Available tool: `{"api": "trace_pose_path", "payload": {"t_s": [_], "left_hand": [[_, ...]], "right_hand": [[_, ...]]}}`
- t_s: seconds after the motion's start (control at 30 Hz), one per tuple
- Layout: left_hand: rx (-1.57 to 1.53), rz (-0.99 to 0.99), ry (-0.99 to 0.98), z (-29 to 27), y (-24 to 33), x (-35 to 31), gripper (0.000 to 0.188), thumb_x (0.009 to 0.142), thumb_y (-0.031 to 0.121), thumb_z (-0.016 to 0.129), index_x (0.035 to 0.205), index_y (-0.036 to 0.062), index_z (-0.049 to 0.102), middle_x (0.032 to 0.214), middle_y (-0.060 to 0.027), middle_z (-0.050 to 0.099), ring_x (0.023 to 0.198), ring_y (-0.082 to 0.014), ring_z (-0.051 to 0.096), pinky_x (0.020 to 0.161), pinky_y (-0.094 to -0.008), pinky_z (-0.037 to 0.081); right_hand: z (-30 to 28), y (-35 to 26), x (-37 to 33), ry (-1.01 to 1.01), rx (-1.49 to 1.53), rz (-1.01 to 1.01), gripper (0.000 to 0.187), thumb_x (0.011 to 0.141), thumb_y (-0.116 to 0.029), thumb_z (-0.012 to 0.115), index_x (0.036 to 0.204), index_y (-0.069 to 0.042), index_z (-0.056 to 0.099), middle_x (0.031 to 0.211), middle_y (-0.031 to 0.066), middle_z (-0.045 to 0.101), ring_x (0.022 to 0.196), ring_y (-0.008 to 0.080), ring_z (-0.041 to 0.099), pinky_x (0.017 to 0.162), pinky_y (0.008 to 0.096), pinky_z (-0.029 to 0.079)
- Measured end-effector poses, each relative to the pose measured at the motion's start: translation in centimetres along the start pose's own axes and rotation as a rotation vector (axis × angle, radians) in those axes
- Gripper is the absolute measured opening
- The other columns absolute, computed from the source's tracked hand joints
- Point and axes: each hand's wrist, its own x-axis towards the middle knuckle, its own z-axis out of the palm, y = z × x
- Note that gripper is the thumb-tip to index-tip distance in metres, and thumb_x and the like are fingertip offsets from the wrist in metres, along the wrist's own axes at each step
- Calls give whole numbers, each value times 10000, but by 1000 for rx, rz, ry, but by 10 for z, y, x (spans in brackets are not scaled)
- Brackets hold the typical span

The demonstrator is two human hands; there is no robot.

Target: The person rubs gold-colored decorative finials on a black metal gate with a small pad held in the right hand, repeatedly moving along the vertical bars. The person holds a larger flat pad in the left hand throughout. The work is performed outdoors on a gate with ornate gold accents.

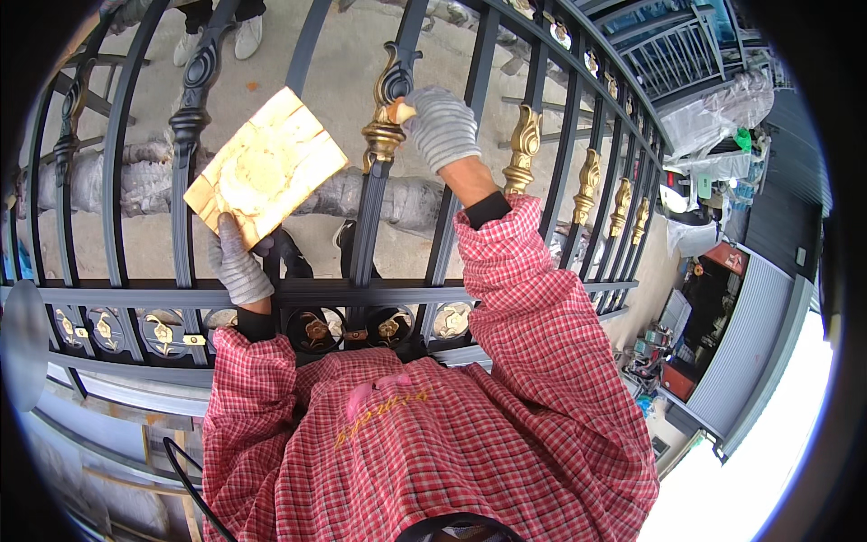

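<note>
My left hand (pixel 239 262), in a grey glove, grips the lower corner of a square, gold-smeared board (pixel 302 149), held tilted above the fence bars. My gloved right hand (pixel 442 128) is closed on a small yellowish sponge piece (pixel 400 111), pressed to the side of a scrolled ornament (pixel 383 140) on a dark metal bar. Gold covers that ornament's lower part, while its upper part is mostly dark with gold touches. To the left, another scrolled ornament (pixel 191 90) is all dark. An ornament (pixel 523 149) right of my hand is gold.
The dark metal fence (pixel 379 291) spans the view, with gold flower rings (pixel 163 332) along its lower band. Wrapped bundles (pixel 411 200) lie on the ground under the bars. Another person's shoes (pixel 250 36) show at the top left. Plastic-covered goods (pixel 713 117) stand at right.
</note>
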Motion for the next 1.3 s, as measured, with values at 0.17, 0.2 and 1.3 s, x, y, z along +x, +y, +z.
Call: {"api": "trace_pose_path", "payload": {"t_s": [0.17, 0.2, 1.3], "left_hand": [[-16, -14, 4, 2, -1, -12, 459, 775, 382, 556, 1034, 11, 478, 769, -53, 587, 500, -76, 535, 399, -150, 415], [-11, -42, 6, 3, 1, -13, 461, 775, 392, 551, 1034, 17, 479, 774, -54, 587, 520, -77, 541, 400, -153, 417], [35, 157, 86, 10, -21, -7, 400, 810, 361, 514, 1013, 18, 485, 775, -31, 563, 516, -73, 485, 401, -149, 331]], "right_hand": [[-23, 2, 11, 236, 154, -71, 176, 640, -204, 625, 776, -92, 622, 789, 114, 589, 770, 280, 572, 691, 351, 451], [-21, -10, 17, 273, 110, -108, 160, 651, -189, 615, 769, -82, 628, 786, 117, 585, 774, 285, 571, 678, 346, 460], [-21, 14, 48, 134, 182, -20, 190, 674, -235, 624, 793, -86, 631, 808, 154, 600, 744, 301, 584, 628, 362, 472]]}}
